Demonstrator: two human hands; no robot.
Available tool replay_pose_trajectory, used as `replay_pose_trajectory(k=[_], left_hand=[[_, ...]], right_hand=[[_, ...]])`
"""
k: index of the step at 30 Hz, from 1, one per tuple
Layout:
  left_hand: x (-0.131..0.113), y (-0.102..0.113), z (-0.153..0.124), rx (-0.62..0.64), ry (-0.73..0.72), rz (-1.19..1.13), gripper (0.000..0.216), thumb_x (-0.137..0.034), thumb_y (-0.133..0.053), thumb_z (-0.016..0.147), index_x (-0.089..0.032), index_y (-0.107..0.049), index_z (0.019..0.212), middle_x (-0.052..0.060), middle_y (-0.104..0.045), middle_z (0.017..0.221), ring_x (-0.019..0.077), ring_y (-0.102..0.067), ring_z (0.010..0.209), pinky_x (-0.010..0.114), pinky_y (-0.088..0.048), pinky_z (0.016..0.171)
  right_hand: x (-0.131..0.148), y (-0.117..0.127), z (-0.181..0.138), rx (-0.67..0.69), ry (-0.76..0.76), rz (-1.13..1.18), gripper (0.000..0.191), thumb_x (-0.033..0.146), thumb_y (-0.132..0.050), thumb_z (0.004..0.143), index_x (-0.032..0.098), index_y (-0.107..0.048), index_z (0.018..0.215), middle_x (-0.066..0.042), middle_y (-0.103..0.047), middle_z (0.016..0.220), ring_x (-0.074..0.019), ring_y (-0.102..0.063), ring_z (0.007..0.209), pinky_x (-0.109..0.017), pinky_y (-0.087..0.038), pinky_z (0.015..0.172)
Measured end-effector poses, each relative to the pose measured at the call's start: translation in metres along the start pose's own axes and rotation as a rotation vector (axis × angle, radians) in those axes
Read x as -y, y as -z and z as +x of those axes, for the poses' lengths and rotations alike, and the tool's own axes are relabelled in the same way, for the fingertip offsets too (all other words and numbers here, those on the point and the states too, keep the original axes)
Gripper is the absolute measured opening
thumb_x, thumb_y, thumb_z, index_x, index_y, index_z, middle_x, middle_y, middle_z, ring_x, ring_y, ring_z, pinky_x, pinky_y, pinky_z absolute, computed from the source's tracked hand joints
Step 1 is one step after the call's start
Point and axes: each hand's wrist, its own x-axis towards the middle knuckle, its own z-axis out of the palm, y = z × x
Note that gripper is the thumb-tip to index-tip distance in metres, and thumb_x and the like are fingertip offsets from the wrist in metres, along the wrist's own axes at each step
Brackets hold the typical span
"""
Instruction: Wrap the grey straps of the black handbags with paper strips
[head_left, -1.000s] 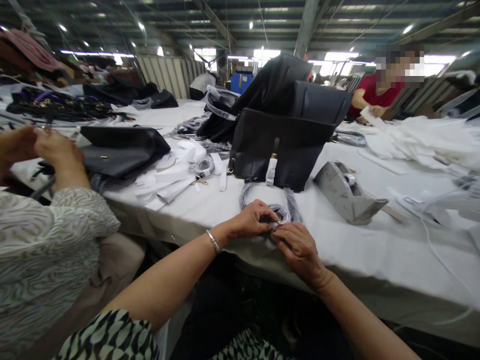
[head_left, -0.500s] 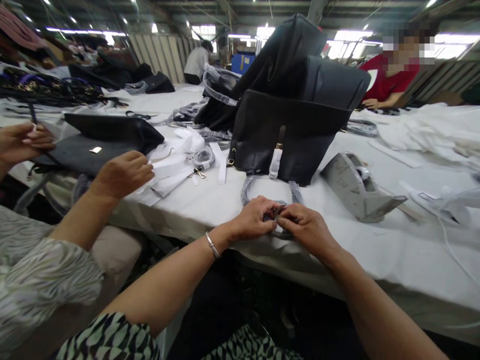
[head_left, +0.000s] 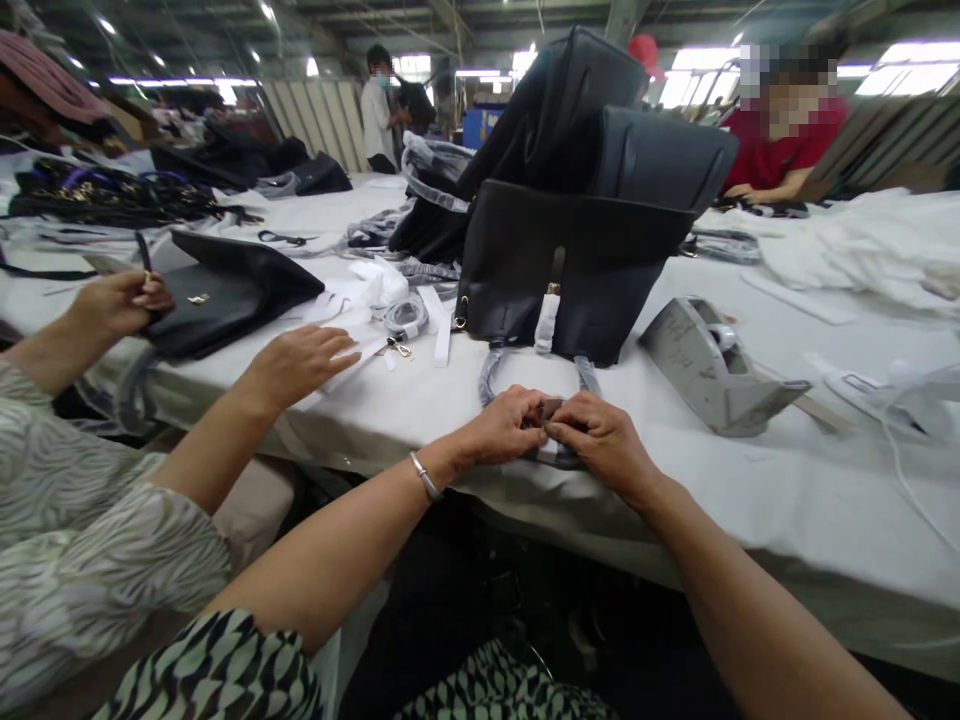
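At the table's front edge my left hand [head_left: 511, 425] and my right hand [head_left: 600, 440] meet, fingers pinched. Between them is a small dark brown strap-like piece [head_left: 553, 408], partly hidden by my fingers. It sits over the plastic-wrapped handle [head_left: 489, 375] of a black handbag [head_left: 581, 265]. A bit of white wrapping [head_left: 549, 452] shows under my fingertips. The bag stands on the table with its handle toward me. Its front has a tab with a gold clasp and a white-wrapped strip [head_left: 548, 322] hanging down.
Right of the bag stands a grey tape dispenser [head_left: 709, 370]. A coiled wrapped strap [head_left: 406, 317] and a gold clip [head_left: 400, 347] lie on the left. Close on my left, a co-worker's hands [head_left: 300, 365] work by another black bag [head_left: 240, 290]. A person in red [head_left: 787, 150] is across the table.
My hands stay together at the handle, and the brown piece shows more between them. The co-worker's hands on the left have moved right, and the near one has opened.
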Motion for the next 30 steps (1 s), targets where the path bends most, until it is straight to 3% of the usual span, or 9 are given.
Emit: replay_pose_trajectory(k=[3,7,12,17,21,23,26,30], left_hand=[[0.0,-0.002,0.001,-0.009,0.046,-0.125,0.02,-0.012,-0.06,0.067,-0.014,-0.061,0.087,0.0,-0.056,0.077,0.0162,-0.051,0.083,0.025,-0.041,0.076],[0.0,-0.01,0.001,-0.072,0.166,-0.229,0.044,-0.007,-0.059,0.063,-0.014,-0.063,0.107,-0.004,-0.052,0.067,0.0112,-0.048,0.065,0.022,-0.04,0.066],[-0.003,-0.013,0.002,-0.127,0.199,-0.125,0.066,-0.009,-0.06,0.064,-0.014,-0.052,0.13,-0.004,-0.054,0.067,0.0126,-0.05,0.067,0.023,-0.042,0.067],[-0.01,-0.008,0.005,-0.08,0.222,-0.014,0.077,-0.008,-0.06,0.063,-0.017,-0.044,0.138,-0.006,-0.054,0.067,0.0124,-0.052,0.065,0.024,-0.043,0.068],[-0.013,-0.008,0.003,-0.077,0.247,0.014,0.087,-0.008,-0.061,0.065,-0.017,-0.029,0.145,-0.006,-0.057,0.07,0.0127,-0.053,0.067,0.027,-0.044,0.073],[-0.013,-0.011,0.0,-0.155,0.226,0.068,0.09,-0.009,-0.065,0.064,-0.019,-0.026,0.145,-0.004,-0.059,0.08,0.0142,-0.055,0.075,0.03,-0.045,0.078],[-0.015,-0.016,-0.007,-0.327,0.149,0.267,0.072,-0.014,-0.072,0.062,-0.021,-0.045,0.128,0.003,-0.056,0.101,0.0191,-0.053,0.093,0.035,-0.044,0.086],[-0.02,-0.019,-0.015,-0.267,0.087,0.537,0.015,-0.02,-0.066,0.078,-0.02,-0.066,0.093,0.005,-0.057,0.098,0.022,-0.052,0.096,0.039,-0.039,0.087]], right_hand=[[-0.002,0.0,0.004,-0.026,0.0,-0.062,0.012,0.025,-0.064,0.077,0.019,-0.062,0.067,-0.001,-0.056,0.075,-0.0142,-0.055,0.073,-0.028,-0.041,0.069],[0.001,0.003,0.011,-0.019,-0.127,-0.118,0.018,0.026,-0.069,0.069,0.019,-0.055,0.077,0.001,-0.056,0.077,-0.0123,-0.051,0.064,-0.026,-0.039,0.061],[0.002,0.007,0.018,0.056,-0.186,-0.016,0.026,0.027,-0.07,0.065,0.018,-0.056,0.085,0.001,-0.059,0.079,-0.0108,-0.05,0.062,-0.024,-0.04,0.058],[-0.003,0.009,0.032,0.196,-0.235,0.146,0.033,0.025,-0.071,0.058,0.017,-0.058,0.088,0.006,-0.051,0.06,-0.0093,-0.046,0.053,-0.022,-0.037,0.051],[-0.005,0.008,0.035,0.243,-0.28,0.198,0.021,0.026,-0.068,0.058,0.016,-0.055,0.07,0.004,-0.055,0.057,-0.0095,-0.048,0.051,-0.022,-0.038,0.05],[-0.005,0.007,0.033,0.234,-0.261,0.185,0.016,0.026,-0.065,0.06,0.016,-0.054,0.065,0.002,-0.059,0.059,-0.0102,-0.05,0.053,-0.023,-0.04,0.052],[-0.006,0.006,0.032,0.192,-0.232,0.118,0.01,0.023,-0.063,0.061,0.017,-0.056,0.065,0.002,-0.059,0.059,-0.0101,-0.049,0.053,-0.022,-0.037,0.051],[-0.004,0.007,0.035,0.166,-0.182,0.012,0.009,0.017,-0.064,0.059,0.017,-0.054,0.058,0.004,-0.054,0.054,-0.0097,-0.046,0.053,-0.021,-0.033,0.05]])
